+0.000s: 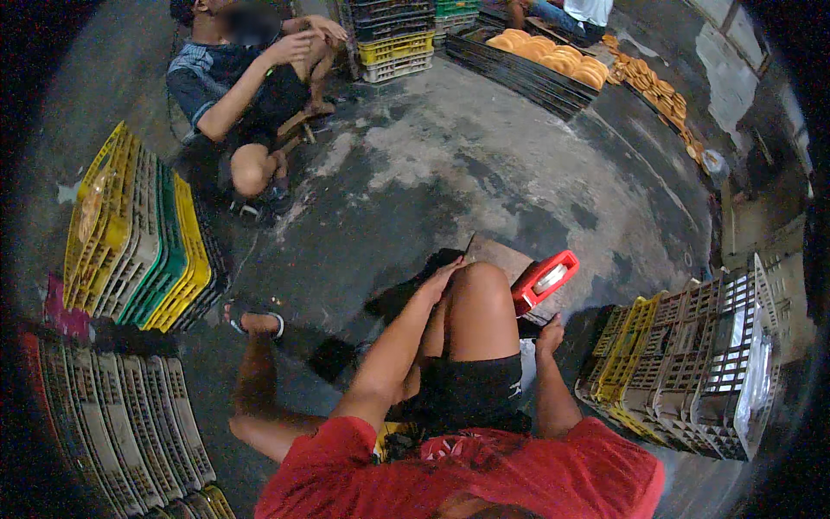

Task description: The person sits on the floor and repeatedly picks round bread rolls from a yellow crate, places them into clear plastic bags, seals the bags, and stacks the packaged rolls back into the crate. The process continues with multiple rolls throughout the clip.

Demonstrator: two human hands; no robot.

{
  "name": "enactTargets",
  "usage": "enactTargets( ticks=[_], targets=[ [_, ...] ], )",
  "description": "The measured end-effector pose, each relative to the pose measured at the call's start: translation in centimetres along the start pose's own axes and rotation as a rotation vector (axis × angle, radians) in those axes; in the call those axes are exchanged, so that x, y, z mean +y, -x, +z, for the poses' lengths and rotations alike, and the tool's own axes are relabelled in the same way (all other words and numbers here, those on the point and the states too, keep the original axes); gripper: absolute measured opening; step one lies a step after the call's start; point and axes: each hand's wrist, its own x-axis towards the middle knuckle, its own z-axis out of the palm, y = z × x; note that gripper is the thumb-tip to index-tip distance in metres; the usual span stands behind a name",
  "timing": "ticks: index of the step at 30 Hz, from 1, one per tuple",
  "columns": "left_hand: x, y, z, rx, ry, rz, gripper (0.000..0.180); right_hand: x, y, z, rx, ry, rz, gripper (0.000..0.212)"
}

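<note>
Tape dispenser at twelve o'clock from nearer, half-curled right hand, long axis toward one-thirty, any hold impossible to tell.

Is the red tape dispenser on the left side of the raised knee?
No, the red tape dispenser is to the right of the raised knee, near the right hand.

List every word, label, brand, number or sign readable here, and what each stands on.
No text can be read.
Black shorts: white mark, too small to make out.
Red shirt: pale print, too blurred to read.
Red tape dispenser: no legible lettering.
</note>
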Motion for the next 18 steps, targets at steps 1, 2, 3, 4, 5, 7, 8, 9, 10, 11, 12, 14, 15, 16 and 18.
enactTargets(
  ticks=[1, 2, 3, 4, 5, 7, 8, 9, 10, 11, 12, 14, 15, 16, 18],
  targets=[
    [0.8, -1.1, 2.1, 0.022, -0.073, -0.037, 0.064, 0.3, 0.9, -1.3, 0.015, 0.007, 0.022, 0.068],
    [1.6, -2.4, 4.6, 0.035, -0.149, -0.055, 0.063, 1.5, 0.6, -2.4, 0.016, 0.050, 0.081, 0.067],
    [1.6, -3.6, 3.2, 0.060, -0.269, -0.109, 0.059, 0.7, 0.7, -2.1, -0.022, 0.058, 0.093, 0.067],
    [1.2, -4.5, 1.2, 0.102, -0.323, -0.074, 0.056, -0.2, 0.5, -1.6, -0.061, 0.056, 0.094, 0.066],
    [0.5, -4.6, -1.7, 0.168, -0.376, -0.038, 0.053, -1.8, 1.0, -1.2, -0.139, -0.011, -0.077, 0.066],
    [0.4, -5.4, -1.1, 0.180, -0.422, -0.037, 0.048, -1.9, 0.5, -1.4, -0.094, 0.021, -0.198, 0.066],
    [1.0, -5.6, 2.7, 0.121, -0.415, -0.082, 0.046, 0.8, 0.6, -2.7, -0.048, 0.081, -0.202, 0.066],
    [2.0, -5.6, 6.2, 0.067, -0.406, -0.102, 0.044, 4.7, -0.6, -3.5, -0.129, 0.061, -0.002, 0.067],
    [1.9, -5.3, 3.6, 0.141, -0.435, -0.066, 0.041, 2.7, -0.5, -2.6, -0.183, -0.020, -0.033, 0.067],
    [1.8, -4.9, 1.0, 0.217, -0.464, -0.031, 0.038, 0.7, -0.2, -1.8, -0.239, -0.099, -0.063, 0.068],
    [1.8, -4.4, -1.2, 0.286, -0.491, 0.006, 0.035, -1.0, 0.0, -1.1, -0.290, -0.176, -0.093, 0.069],
    [3.0, -4.4, 4.2, 0.223, -0.663, 0.001, 0.034, 3.2, -1.2, -2.4, -0.352, -0.194, 0.203, 0.070],
    [3.7, -3.5, 5.6, 0.216, -0.756, 0.001, 0.033, 3.8, -0.7, -2.7, -0.342, -0.231, 0.242, 0.068],
    [3.6, -2.6, 3.0, 0.196, -0.718, -0.013, 0.032, 2.3, -0.4, -2.0, -0.379, -0.283, 0.228, 0.067],
    [3.6, 0.0, -2.1, 0.156, -0.636, -0.025, 0.031, 0.0, 0.7, -1.3, -0.497, -0.136, 0.091, 0.077]
  ],
)
